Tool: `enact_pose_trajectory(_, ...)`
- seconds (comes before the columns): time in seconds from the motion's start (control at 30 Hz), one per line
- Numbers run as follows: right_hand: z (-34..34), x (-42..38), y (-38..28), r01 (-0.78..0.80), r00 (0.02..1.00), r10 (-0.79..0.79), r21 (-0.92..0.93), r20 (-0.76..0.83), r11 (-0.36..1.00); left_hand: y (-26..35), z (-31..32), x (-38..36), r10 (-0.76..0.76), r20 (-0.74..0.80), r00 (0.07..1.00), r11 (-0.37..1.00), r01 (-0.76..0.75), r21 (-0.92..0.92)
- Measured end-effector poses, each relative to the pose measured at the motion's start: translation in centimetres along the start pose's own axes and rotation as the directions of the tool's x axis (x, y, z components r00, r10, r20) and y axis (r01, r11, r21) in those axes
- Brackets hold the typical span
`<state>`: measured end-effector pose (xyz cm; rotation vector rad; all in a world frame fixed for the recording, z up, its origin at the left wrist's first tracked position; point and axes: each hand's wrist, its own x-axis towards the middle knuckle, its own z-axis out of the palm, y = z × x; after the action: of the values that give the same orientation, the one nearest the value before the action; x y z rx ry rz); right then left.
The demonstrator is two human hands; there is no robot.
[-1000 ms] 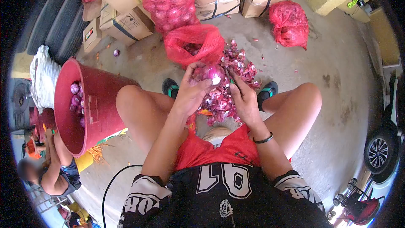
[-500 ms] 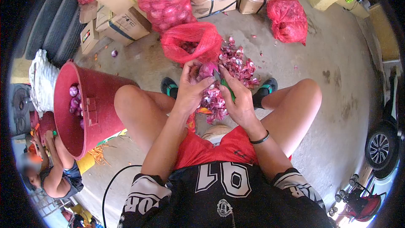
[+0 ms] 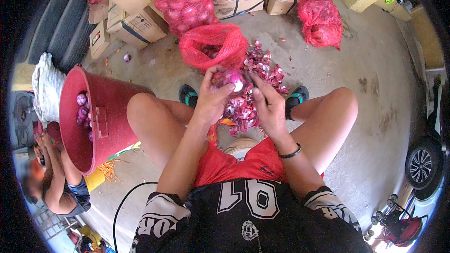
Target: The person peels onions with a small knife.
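Observation:
My left hand (image 3: pixel 212 91) is wrapped round a purple-red onion (image 3: pixel 233 78), with a pale peeled patch facing me by the thumb. Beside the onion, my right hand (image 3: pixel 271 107) is closed on a small knife (image 3: pixel 252 78). Its dark blade is blurred, and the fingers cover its handle. Below both hands, a heap of onion skins (image 3: pixel 240 117) lies on the floor between my feet. An open red mesh sack (image 3: pixel 213 37) stands just beyond the left hand, with dark contents inside.
A red bin (image 3: pixel 119 107) tipped towards me at left holds several onions (image 3: pixel 83 110). A full onion sack (image 3: pixel 183 7), cardboard boxes (image 3: pixel 239 7) and another red sack (image 3: pixel 320 21) stand at the back. Tyres (image 3: pixel 56 30) and a seated person (image 3: pixel 63 182) are at left.
The knife has moved off the onion slightly to the right, and its green handle no longer shows. More of the onion, with its pale patch, is now visible.

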<state>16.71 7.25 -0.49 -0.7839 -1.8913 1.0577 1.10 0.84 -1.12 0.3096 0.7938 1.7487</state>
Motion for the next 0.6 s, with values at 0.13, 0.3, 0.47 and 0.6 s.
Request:
enact_pose_trajectory(0.13,-1.4,0.3,-0.7,-0.207,0.976,0.200,0.087,0.086,0.974,0.8,0.2,-0.2,-0.033,0.011,0.999,0.999,0.033,-0.027)
enact_pose_trajectory(0.3,-0.9,0.0,-1.2,-0.088,0.980,0.074,0.066,0.183,0.994,0.1,0.2,0.0,0.052,-0.026,0.998,0.996,-0.050,0.078)
enact_pose_trajectory(0.47,-0.3,-0.1,-0.7,-0.020,0.986,0.018,0.007,0.168,1.000,-0.6,-0.2,0.1,0.098,-0.031,0.995,0.983,-0.092,0.161)
enact_pose_trajectory(0.6,-0.1,0.0,-0.5,0.016,0.991,-0.011,-0.031,0.131,0.999,-0.7,0.0,0.1,0.112,-0.024,0.993,0.980,-0.107,0.169)
